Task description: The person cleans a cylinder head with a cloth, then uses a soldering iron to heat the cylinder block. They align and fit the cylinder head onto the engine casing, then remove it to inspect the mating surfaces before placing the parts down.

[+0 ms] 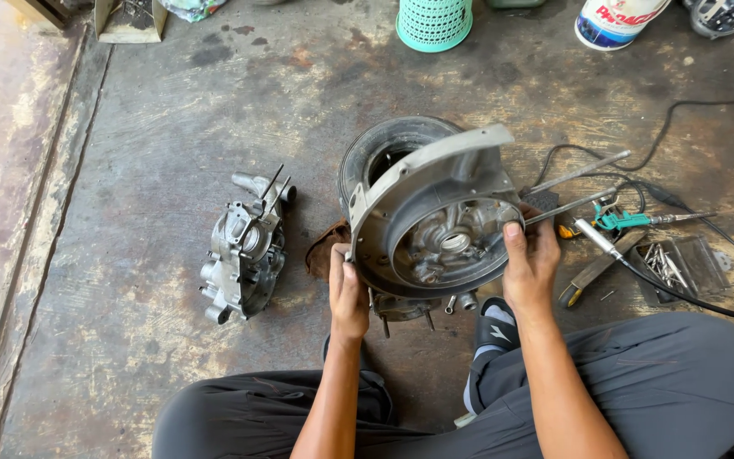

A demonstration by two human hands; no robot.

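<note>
**Fingers of both hands clamp a grey engine housing over a tyre**

Fingers (343, 270) of the left hand (348, 293) are curled shut around the lower left rim of the engine housing (435, 217), thumb lying on its near face. That forearm rises almost straight up from the lap, wrist held straight.

Far to the left on the stained concrete floor (129, 212) lies a smaller crankcase part (244, 251), well apart from both hands, with thin studs sticking up from its top end. A brown rag (326, 246) sits just beside the left hand, partly tucked under the housing.

At the centre, the housing is tilted with its round open face towards the camera, showing a bearing bore in the middle. It rests on or against a small black tyre (384, 149) behind it; the contact is hidden.

The right hand (530, 268) grips the lower right rim, thumb pressed over the edge into the hollow, remaining fingers wrapped behind out of sight. Its forearm slants in from the lower right across a grey trouser leg (664, 374).

Right of that hand lie two long metal rods (575, 191), a teal-handled air tool (622, 221) with a black hose, and a clear tray of bolts (677, 263). A green basket (433, 23) stands at the top edge.
</note>
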